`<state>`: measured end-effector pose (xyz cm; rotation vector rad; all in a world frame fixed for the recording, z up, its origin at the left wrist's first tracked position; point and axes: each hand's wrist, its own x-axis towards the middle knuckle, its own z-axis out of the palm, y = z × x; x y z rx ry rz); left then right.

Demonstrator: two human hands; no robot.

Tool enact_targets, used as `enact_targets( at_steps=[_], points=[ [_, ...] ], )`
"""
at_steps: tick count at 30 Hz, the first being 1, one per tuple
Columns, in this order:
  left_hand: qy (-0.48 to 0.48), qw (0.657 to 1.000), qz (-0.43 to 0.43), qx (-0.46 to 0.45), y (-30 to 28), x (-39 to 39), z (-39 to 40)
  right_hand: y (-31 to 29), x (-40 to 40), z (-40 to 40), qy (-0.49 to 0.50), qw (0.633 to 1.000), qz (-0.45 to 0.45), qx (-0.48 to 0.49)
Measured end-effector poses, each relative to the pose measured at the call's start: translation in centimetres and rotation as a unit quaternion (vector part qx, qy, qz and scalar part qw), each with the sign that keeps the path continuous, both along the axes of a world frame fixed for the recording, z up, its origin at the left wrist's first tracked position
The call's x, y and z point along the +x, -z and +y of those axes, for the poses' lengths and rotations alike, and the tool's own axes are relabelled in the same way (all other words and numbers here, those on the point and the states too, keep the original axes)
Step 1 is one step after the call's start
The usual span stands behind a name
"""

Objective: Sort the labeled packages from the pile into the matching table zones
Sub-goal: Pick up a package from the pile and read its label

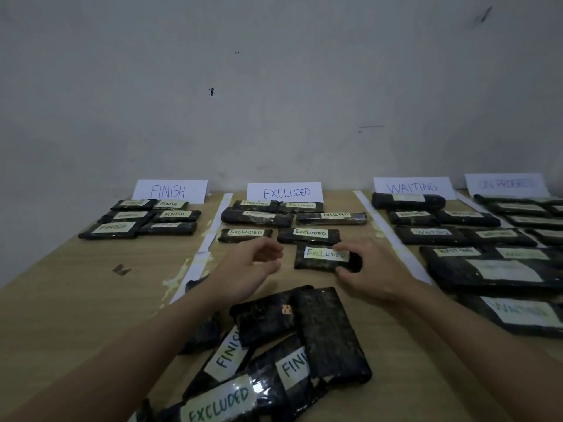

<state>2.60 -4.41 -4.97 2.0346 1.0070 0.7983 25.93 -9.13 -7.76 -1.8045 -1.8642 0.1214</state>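
Note:
A pile of black wrapped packages [274, 351] lies near the table's front edge, with labels reading FINISH and EXCLUDED. One black package labeled EXCLUDED [320, 258] lies flat in the EXCLUDED zone, in front of the other packages there. My right hand [365, 272] grips its right end between thumb and fingers. My left hand [253, 269] hovers just left of it, fingers curled and apart, holding nothing. Paper signs mark the zones: FINISH [170, 191], EXCLUDED [285, 192], WAITING [412, 187] and a faint fourth sign [505, 184].
Several sorted packages lie in each zone: FINISH packages [140, 219] at back left, WAITING packages [463, 239] at right, more at the far right [530, 214]. White paper strips [210, 236] divide the wooden table [91, 284]. A grey wall stands behind.

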Motion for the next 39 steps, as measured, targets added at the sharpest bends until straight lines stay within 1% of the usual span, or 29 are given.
enact_targets(
  at_steps=[4, 10, 14, 18, 23, 25, 28, 30, 32, 35, 36, 37, 38, 39],
  points=[
    [0.010, 1.000, 0.013, 0.018, 0.2, 0.3, 0.1, 0.0, 0.0, 0.9, 0.001, 1.000, 0.005, -0.017],
    [0.013, 0.999, 0.024, 0.035, 0.4, -0.2, 0.4, -0.5, 0.4, 1.6, 0.020, 0.999, -0.026, -0.037],
    [0.014, 0.998, 0.041, 0.040, 0.4, -0.7, 0.4, -0.3, 0.2, 1.1, 0.013, 1.000, -0.011, -0.016],
    [0.017, 0.996, 0.075, 0.053, 0.5, -1.7, 0.1, -0.9, -2.0, 0.3, -0.052, 0.997, 0.051, 0.030],
    [0.015, 0.986, 0.141, 0.082, 0.5, -3.7, -0.3, -2.6, -6.0, -1.5, -0.169, 0.983, 0.071, -0.011],
    [0.012, 0.982, 0.163, 0.092, 0.4, -4.4, -0.5, -2.9, -7.3, -2.0, -0.212, 0.975, 0.059, -0.038],
    [0.014, 0.979, 0.178, 0.102, 0.2, -5.4, -0.9, -3.1, -8.8, -2.4, -0.263, 0.961, -0.013, -0.087],
    [0.016, 0.977, 0.180, 0.109, 0.0, -5.8, -1.1, -3.2, -9.4, -2.3, -0.267, 0.956, -0.068, -0.098],
    [0.017, 0.978, 0.178, 0.112, -0.3, -5.9, -1.3, -3.4, -9.8, -2.2, -0.259, 0.957, -0.097, -0.092],
    [0.023, 0.980, 0.163, 0.108, -0.7, -5.8, -1.5, -3.5, -10.2, -2.2, -0.272, 0.951, -0.134, -0.065],
    [0.023, 0.982, 0.152, 0.106, -0.8, -5.9, -1.5, -3.6, -10.5, -2.3, -0.278, 0.949, -0.142, -0.042],
    [0.020, 0.986, 0.135, 0.099, -1.0, -5.8, -1.6, -3.8, -10.6, -2.4, -0.278, 0.950, -0.138, -0.009],
    [0.014, 0.991, 0.107, 0.085, -1.1, -5.8, -1.6, -4.1, -10.7, -2.5, -0.272, 0.955, -0.112, 0.023],
    [0.002, 0.996, 0.063, 0.058, -1.3, -5.8, -1.7, -4.5, -10.8, -2.6, -0.260, 0.962, -0.065, 0.052]
  ],
)
